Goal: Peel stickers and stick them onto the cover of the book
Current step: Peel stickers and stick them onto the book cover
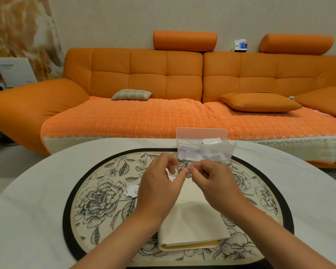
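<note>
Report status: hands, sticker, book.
Left hand and right hand both pinch one sticker over the book. Book closed on the mat. Clear box behind, paper scraps left of book, neither on the cover.

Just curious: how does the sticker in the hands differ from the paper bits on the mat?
The sticker is pinched between left hand and right hand; the paper bits lie loose on the mat. The sticker has a pinkish outline; the paper bits look white. Both are small.

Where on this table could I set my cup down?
The white table is bare left of the floral mat and right of it. The mat's middle is crowded: book, clear box, paper scraps, left hand and right hand pinching a sticker.
</note>
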Available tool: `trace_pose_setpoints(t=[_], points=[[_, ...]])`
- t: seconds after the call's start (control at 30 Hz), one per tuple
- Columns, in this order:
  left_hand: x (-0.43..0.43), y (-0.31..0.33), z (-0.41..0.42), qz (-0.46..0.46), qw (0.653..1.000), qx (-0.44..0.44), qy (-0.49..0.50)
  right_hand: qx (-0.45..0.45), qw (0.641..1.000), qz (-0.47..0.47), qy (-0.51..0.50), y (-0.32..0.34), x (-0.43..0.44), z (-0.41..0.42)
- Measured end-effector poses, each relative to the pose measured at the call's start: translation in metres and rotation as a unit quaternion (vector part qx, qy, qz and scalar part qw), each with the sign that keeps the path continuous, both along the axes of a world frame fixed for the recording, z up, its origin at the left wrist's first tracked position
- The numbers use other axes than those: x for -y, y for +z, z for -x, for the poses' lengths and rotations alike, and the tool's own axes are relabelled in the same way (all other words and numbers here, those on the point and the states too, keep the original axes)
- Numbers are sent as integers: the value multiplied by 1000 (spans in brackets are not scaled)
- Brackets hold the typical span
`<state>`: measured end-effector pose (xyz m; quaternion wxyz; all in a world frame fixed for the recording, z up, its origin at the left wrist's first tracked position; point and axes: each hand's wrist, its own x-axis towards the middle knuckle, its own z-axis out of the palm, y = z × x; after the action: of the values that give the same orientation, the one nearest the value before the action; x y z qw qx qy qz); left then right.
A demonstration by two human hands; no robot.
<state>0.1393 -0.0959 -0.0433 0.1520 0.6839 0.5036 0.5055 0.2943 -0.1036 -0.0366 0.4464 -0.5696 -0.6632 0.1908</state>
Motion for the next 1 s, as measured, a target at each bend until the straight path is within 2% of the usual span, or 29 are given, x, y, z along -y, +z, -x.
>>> trace_pose_setpoints(t=[0.1, 0.23, 0.37, 0.47, 0.6, 0.73, 0.87, 1.0], points=[[-1, -1, 0, 2, 1000, -14, -19, 52, 998, -24, -24, 0, 2, 2], [0, 2, -2, 112, 990, 68, -59, 115, 991, -45, -45, 0, 4, 3], [-1, 3, -3, 183, 973, 114, -81, 132, 989, -52, -46, 1, 5, 4], [-4, 0, -4, 197, 968, 131, -81, 127, 990, -46, -46, 0, 6, 4], [-7, -4, -4, 197, 965, 139, -100, 81, 996, -12, -39, -2, 5, 6], [-11, -6, -3, 193, 965, 131, -117, -11, 999, 42, -22, 1, 3, 6], [-15, -5, 0, 193, 962, 125, -148, -169, 977, 130, 27, 7, 3, 5], [-17, -3, 4, 204, 955, 120, -179, -217, 965, 141, 30, 7, 2, 4]])
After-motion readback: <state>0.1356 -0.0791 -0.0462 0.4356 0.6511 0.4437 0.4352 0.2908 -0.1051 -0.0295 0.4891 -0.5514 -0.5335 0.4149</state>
